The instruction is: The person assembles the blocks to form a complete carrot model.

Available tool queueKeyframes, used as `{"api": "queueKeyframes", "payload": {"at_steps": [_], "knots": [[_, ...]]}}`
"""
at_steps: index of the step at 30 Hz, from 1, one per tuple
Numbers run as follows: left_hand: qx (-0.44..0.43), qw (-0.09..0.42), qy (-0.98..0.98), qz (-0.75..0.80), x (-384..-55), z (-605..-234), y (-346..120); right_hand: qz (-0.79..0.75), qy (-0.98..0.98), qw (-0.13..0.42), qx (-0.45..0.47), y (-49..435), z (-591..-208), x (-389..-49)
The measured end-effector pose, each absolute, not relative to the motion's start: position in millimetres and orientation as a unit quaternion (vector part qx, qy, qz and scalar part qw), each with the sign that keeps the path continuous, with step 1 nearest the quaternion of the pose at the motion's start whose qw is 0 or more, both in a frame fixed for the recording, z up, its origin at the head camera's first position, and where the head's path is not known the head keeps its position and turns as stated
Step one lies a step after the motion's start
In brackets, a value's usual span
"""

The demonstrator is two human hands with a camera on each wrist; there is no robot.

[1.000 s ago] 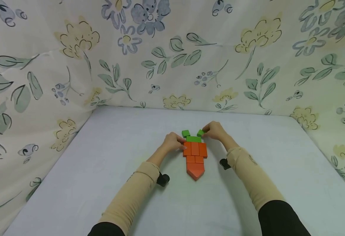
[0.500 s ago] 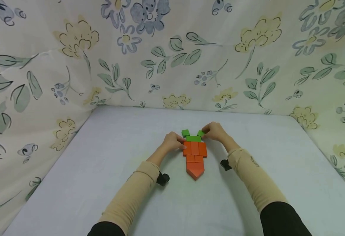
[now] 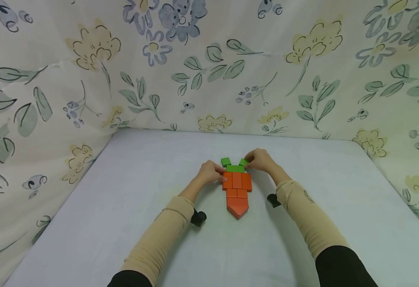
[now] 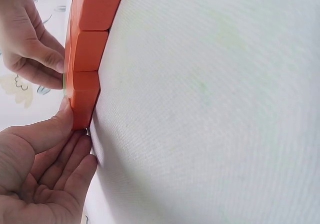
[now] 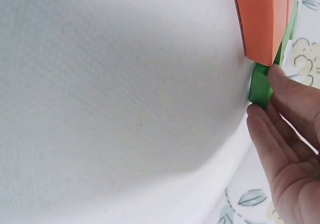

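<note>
Flat on the white table lie wooden blocks in a carrot-like shape, with a pointed orange block (image 3: 237,207) at the near end. Above it are small orange blocks (image 3: 236,193), then a row of upright orange blocks (image 3: 236,180). A long green block (image 3: 235,169) caps the row. My left hand (image 3: 209,173) holds the row's left orange block (image 4: 86,96), thumb on its upper edge and fingers at its side. With thumb and fingertips, my right hand (image 3: 260,160) pinches the upper right green block (image 5: 260,86). Another small green block (image 3: 225,162) lies at the upper left.
The white tabletop (image 3: 152,171) stretches out around the blocks. Floral cloth (image 3: 209,79) hangs behind it and along both sides. A dark wrist camera (image 3: 198,218) sits under the left wrist, another dark camera (image 3: 273,200) under the right.
</note>
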State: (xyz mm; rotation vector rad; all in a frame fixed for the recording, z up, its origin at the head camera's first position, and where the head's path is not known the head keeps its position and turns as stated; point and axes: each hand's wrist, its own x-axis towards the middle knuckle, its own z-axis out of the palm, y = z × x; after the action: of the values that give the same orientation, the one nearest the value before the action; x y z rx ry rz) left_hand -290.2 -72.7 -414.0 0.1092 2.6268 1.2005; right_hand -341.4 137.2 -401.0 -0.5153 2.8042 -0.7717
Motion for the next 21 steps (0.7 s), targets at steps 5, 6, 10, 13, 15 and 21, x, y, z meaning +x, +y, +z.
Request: {"api": "queueKeyframes", "payload": {"at_steps": [5,6,10,13,15,21], "knots": [[0.037,0.123,0.902,0.412,-290.0,-414.1,-72.3,-0.258,0.945,0.091,-0.176,138.2,-401.2,-341.6],[0.036,0.122,0.902,0.412,-290.0,-414.2,-72.4,-0.259,0.945,0.091,-0.176,138.3,-401.1,-341.5],[0.035,0.123,0.901,0.415,-290.2,-414.4,-72.3,-0.263,0.944,0.094,-0.173,137.9,-400.2,-340.3],[0.036,0.124,0.9,0.416,-291.1,-415.0,-72.2,-0.265,0.943,0.095,-0.175,138.1,-400.2,-340.4],[0.037,0.125,0.9,0.415,-291.4,-415.4,-72.2,-0.266,0.943,0.094,-0.177,138.2,-400.7,-340.7],[0.037,0.128,0.898,0.42,-291.3,-415.6,-72.6,-0.266,0.942,0.095,-0.181,137.7,-401.6,-340.2]]}}
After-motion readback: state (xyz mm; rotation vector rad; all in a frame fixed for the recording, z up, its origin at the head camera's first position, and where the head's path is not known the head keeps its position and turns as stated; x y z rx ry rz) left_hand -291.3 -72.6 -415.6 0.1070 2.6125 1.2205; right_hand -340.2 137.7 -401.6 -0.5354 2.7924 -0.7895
